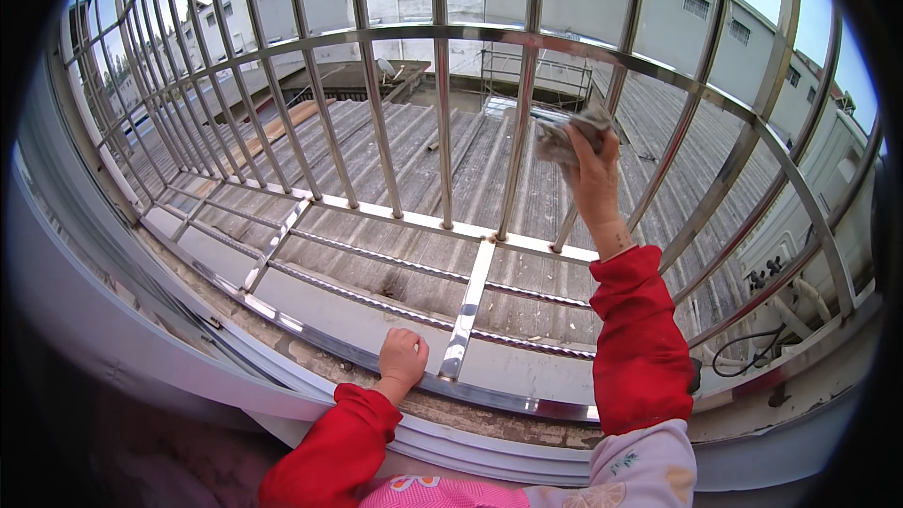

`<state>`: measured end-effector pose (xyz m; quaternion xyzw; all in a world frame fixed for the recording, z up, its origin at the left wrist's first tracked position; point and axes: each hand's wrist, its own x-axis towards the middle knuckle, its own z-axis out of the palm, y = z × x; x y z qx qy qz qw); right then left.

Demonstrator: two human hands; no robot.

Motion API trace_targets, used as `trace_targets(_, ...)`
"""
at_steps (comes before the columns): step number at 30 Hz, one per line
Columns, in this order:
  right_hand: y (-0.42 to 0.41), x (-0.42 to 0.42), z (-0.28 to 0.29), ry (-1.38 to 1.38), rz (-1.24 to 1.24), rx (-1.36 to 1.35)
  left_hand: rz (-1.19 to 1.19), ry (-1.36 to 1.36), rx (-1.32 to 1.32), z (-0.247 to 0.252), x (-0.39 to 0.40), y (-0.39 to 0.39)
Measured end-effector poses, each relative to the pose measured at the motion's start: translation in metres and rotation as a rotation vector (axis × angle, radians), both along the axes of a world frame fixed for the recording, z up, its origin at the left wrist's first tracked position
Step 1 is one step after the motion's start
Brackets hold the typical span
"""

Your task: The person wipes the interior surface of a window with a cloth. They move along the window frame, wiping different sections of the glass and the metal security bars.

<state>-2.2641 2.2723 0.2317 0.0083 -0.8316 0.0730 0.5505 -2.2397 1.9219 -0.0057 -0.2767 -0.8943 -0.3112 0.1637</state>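
Note:
A grey cloth [561, 141], bunched and partly blurred, is in my right hand [594, 173], raised in front of a vertical bar of the stainless steel window guard [557, 40]. That hand is below the guard's horizontal rail, and its arm reaches up from the lower right. Whether the cloth touches a bar, I cannot tell. Lower down, my left hand [403, 356] rests with curled fingers at the guard's bottom frame bar [487, 397], left of a flat steel crosspiece [467, 310]. I see nothing in its fingers. Red sleeves cover both forearms.
White window tracks [451, 448] and a rough sill [494, 423] run below the guard. Twisted steel rods [367, 296] cross its base, with gaps between them. Beyond lies a corrugated roof [465, 148]. An outdoor unit with pipes and a black cable [748, 356] is at the right.

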Motion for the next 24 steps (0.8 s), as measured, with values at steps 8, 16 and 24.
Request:
trace_targets(8,-0.039,-0.105,0.015,0.085,0.182,-0.174,-0.008,-0.004,-0.007,0.003,-0.001,0.003)
trace_targets(16,-0.04,-0.071,-0.194,-0.57,0.114,-0.376,-0.006,-0.017,0.016,0.002,0.0,0.0)
trace_targets(24,-0.02,-0.111,-0.067,-0.025,0.217,-0.14,-0.009,-0.013,0.004,0.003,-0.001,0.004)
